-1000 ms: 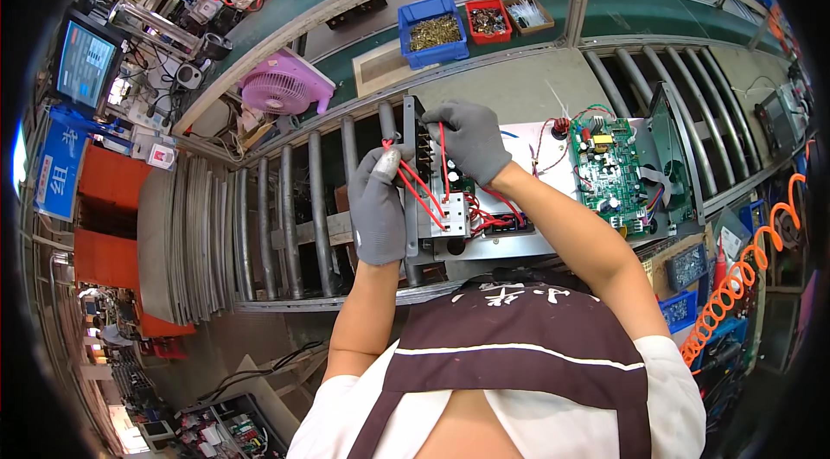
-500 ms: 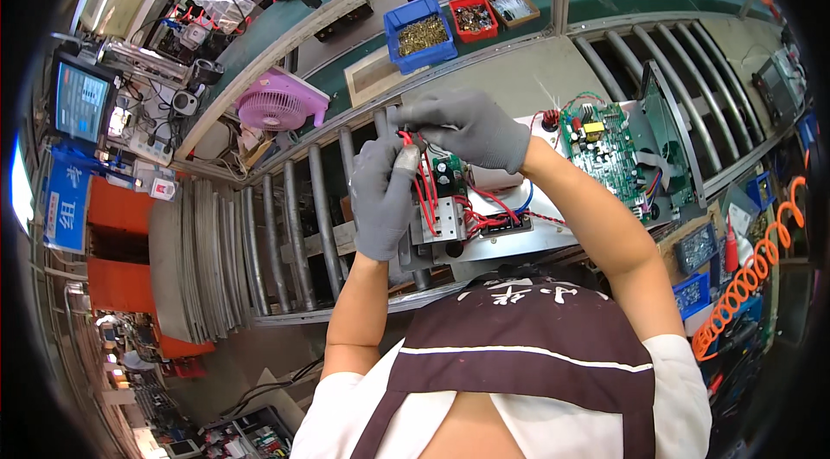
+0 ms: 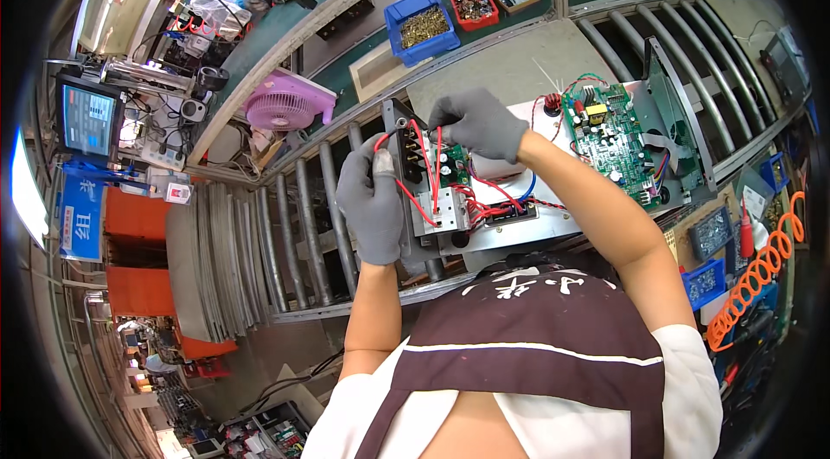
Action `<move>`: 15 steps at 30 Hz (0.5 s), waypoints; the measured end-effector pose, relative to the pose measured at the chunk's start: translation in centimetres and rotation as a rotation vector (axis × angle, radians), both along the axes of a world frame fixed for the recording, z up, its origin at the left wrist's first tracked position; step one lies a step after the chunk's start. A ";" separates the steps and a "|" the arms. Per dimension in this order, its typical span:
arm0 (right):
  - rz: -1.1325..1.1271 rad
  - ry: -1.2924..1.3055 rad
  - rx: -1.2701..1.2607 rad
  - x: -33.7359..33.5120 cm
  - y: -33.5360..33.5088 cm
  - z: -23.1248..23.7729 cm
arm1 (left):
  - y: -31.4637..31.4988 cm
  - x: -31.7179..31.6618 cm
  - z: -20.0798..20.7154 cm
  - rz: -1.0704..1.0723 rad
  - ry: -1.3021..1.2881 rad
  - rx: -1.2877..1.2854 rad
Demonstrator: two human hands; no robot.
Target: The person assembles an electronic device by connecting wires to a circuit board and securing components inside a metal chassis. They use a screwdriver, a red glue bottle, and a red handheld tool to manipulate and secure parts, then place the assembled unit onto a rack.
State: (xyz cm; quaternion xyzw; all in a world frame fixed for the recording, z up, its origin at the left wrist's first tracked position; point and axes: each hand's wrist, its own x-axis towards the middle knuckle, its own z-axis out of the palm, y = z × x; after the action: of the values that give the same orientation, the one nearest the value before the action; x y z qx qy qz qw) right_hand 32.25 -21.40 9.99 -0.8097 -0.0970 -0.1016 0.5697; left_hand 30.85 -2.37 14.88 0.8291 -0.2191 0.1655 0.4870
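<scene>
Monitor (image 3: 89, 120) far left, pink fan (image 3: 285, 102) beside the rollers. Left hand (image 3: 373, 200), grey-gloved, wrapped around the left edge of the metal chassis (image 3: 484, 230), thumb by a red wire (image 3: 413, 200). Right hand (image 3: 478, 122) curled over the chassis top, seemingly pinching a red wire, grip partly hidden. Blue bin (image 3: 421, 24) behind. Green circuit board (image 3: 609, 141) flat to the right; orange coiled hose (image 3: 756, 273) far right.

Grey gloves (image 3: 373, 200), red wires (image 3: 421, 167), green circuit board (image 3: 609, 135), pink fan (image 3: 284, 102), blue bin (image 3: 421, 28).
</scene>
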 end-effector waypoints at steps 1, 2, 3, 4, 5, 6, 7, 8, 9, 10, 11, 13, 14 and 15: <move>0.008 0.030 0.090 0.3 0.3 -0.7 | -0.1 -0.3 0.3 -0.003 0.060 -0.071; -0.004 0.059 0.117 0.3 0.7 -0.6 | -0.1 -0.5 0.4 0.000 0.123 -0.143; -0.017 0.088 0.144 0.3 1.2 -0.3 | -0.2 -0.7 0.6 -0.001 0.136 -0.154; -0.030 0.117 0.170 0.3 1.5 -0.2 | -0.2 -0.8 0.9 -0.003 0.149 -0.166; -0.044 0.060 0.143 0.6 1.7 -0.5 | -0.2 -0.9 1.2 -0.007 0.159 -0.177; -0.054 0.059 0.136 0.6 1.9 -0.6 | -0.3 -0.8 1.1 -0.008 0.128 -0.206; -0.064 0.058 0.130 0.6 2.1 -0.6 | -0.3 -0.6 0.9 -0.010 0.098 -0.234; -0.073 0.056 0.121 0.6 2.2 -0.6 | -0.3 -0.6 0.8 -0.010 0.066 -0.265; -0.076 0.046 0.133 0.7 2.4 -0.7 | -0.1 -0.6 0.9 0.003 0.058 -0.193; -0.080 0.037 0.145 0.9 2.6 -1.0 | 0.3 -0.5 1.1 0.016 0.051 -0.121; -0.090 0.030 0.160 0.9 2.7 -1.1 | 0.5 -0.4 1.2 0.022 0.047 -0.047; -0.059 0.071 0.251 1.0 3.2 -1.0 | 0.8 -0.1 1.7 0.013 -0.204 0.186; -0.045 0.094 0.299 1.1 3.5 -1.0 | 0.7 -0.1 1.9 0.005 -0.328 0.304; -0.016 0.079 0.271 1.4 3.6 -1.0 | 0.4 -0.3 2.1 0.017 -0.332 0.282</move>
State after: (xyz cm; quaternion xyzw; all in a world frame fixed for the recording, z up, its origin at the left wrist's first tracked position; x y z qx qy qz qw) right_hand 33.63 -17.76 8.95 -0.7295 -0.0531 -0.0864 0.6764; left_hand 30.59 -2.00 16.94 0.8522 -0.3105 0.2715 0.3218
